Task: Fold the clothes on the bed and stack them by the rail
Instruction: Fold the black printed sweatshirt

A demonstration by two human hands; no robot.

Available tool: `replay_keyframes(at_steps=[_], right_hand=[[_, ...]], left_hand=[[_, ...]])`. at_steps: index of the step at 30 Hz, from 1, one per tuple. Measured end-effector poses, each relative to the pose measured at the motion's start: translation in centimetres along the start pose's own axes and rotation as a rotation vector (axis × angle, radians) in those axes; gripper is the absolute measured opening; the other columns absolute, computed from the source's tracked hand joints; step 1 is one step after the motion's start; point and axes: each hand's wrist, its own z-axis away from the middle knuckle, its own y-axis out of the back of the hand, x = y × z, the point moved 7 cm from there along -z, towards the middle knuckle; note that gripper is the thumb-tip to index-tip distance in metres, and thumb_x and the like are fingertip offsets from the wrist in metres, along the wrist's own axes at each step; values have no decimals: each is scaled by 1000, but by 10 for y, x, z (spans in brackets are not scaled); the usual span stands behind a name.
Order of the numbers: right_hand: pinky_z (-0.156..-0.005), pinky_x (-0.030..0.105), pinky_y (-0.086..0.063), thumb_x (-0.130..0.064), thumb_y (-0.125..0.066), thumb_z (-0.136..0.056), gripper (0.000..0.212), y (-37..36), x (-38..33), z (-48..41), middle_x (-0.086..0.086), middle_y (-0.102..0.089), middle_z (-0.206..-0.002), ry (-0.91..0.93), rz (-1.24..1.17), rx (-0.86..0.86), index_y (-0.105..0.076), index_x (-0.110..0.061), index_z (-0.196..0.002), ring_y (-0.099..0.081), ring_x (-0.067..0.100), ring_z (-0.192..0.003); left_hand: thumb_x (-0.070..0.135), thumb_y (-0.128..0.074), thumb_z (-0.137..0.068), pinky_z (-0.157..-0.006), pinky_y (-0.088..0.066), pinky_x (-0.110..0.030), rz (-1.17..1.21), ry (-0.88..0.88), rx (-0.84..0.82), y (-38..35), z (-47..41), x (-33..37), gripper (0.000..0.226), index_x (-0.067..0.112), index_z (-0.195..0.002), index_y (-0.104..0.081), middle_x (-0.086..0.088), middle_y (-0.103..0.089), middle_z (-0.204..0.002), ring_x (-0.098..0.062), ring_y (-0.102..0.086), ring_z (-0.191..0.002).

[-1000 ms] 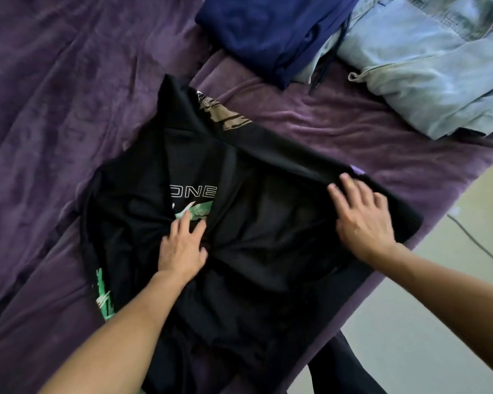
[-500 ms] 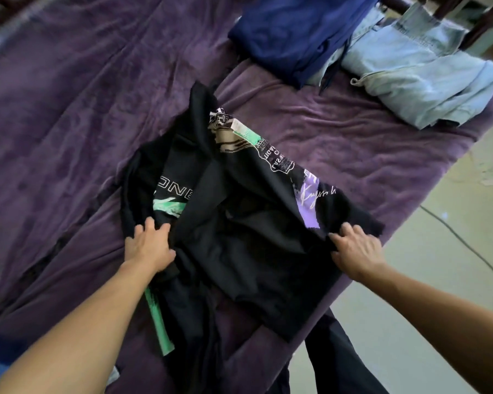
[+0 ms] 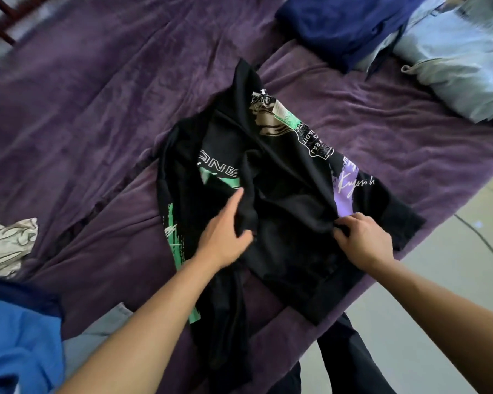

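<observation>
Head view, from the left: a blue garment (image 3: 17,336) lies at the near corner, with a crumpled cream patterned cloth (image 3: 6,243) just beyond it on the purple bedspread (image 3: 97,109). At the middle of the bed, reaching its right edge, the black shirt (image 3: 291,217) lies rumpled, its green, tan and lilac prints showing. The left hand (image 3: 225,237) holds a raised fold near the shirt's centre between thumb and fingers, the forefinger stretched forward. The right hand (image 3: 362,240), fingers curled, pinches the cloth just below the lilac print. Farther back to the right, a navy garment (image 3: 345,24) lies partly over a pale denim garment (image 3: 461,66). A thin cable (image 3: 481,243) crosses the floor (image 3: 439,308) at the right.
</observation>
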Motion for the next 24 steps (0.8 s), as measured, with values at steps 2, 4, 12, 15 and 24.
replay_keyframes(at_steps=[2, 4, 12, 15, 24], right_hand=[[-72, 35, -46, -38, -51, -91, 26, 6, 12, 0, -1, -60, -107, -85, -19, -27, -68, -27, -107, -56, 24, -105], [-72, 34, -45, -41, -48, -91, 27, 12, 16, 0, -2, -60, -102, -95, -22, -1, -68, -28, -105, -58, 25, -102], [-90, 39, -46, -64, -61, -78, 74, -61, -60, 8, 8, -57, -127, -120, -184, -280, -44, -18, -134, -55, 30, -116], [-73, 36, -47, -45, -60, -86, 31, -74, -55, 12, 7, -67, -96, -158, -257, -216, -60, -17, -99, -62, 31, -97], [-78, 40, -45, -29, -64, -87, 36, 20, 82, -7, 9, -65, -108, -264, -239, 105, -55, -20, -121, -58, 34, -101]], left_hand=[[56, -57, -76, -82, -49, -28, 195, 60, -246, -22, -6, 12, 71, 50, -140, -28, 14, -65, -112, -1, -63, -80], [46, -54, -87, -79, -52, -32, 275, 147, -134, -14, -24, 2, 47, 35, -132, -50, 3, -70, -101, -9, -67, -81], [12, -48, -90, -94, -43, -39, -368, 166, 162, 47, -94, -55, 38, 20, -127, -57, -17, -54, -124, -37, -52, -114], [13, -45, -92, -101, -40, -42, -422, 120, 158, 51, -135, -47, 47, 22, -138, -45, -18, -44, -135, -39, -47, -120], [34, -38, -98, -115, -21, -45, -376, 56, 67, 5, -224, 26, 57, 27, -151, -19, -11, -11, -159, -35, -21, -141]])
